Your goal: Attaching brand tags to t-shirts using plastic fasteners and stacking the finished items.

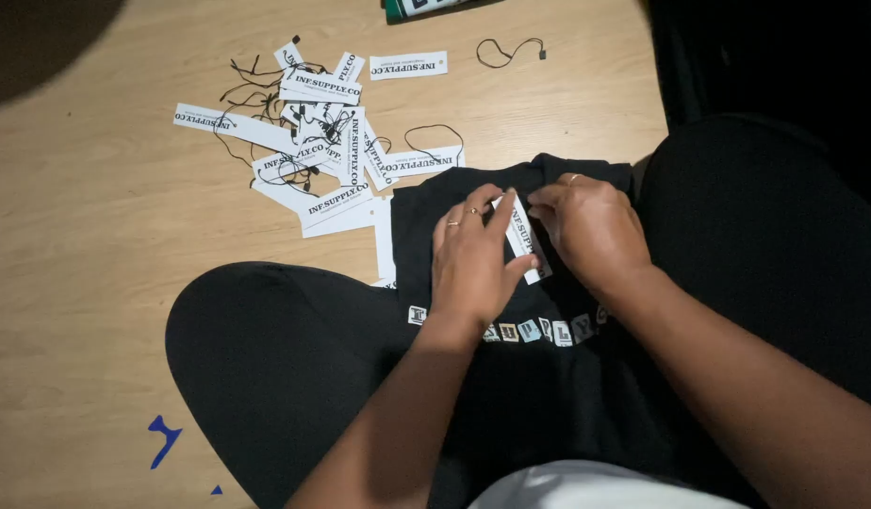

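Note:
A black garment (426, 212) with a row of coloured letter patches lies across my lap. My left hand (473, 264) and my right hand (591, 231) meet over its upper part. Both pinch one white paper hang tag (522, 236) that stands between the fingertips. The left hand wears rings on two fingers, and the right hand wears one ring. How the tag joins the cloth is hidden by the fingers.
A heap of white hang tags with black strings (313, 141) lies on the wooden floor (96, 236) beyond the garment. A loose black string (511, 49) lies farther back, near a green and white object (421, 8). Blue marks (162, 438) sit near my left knee.

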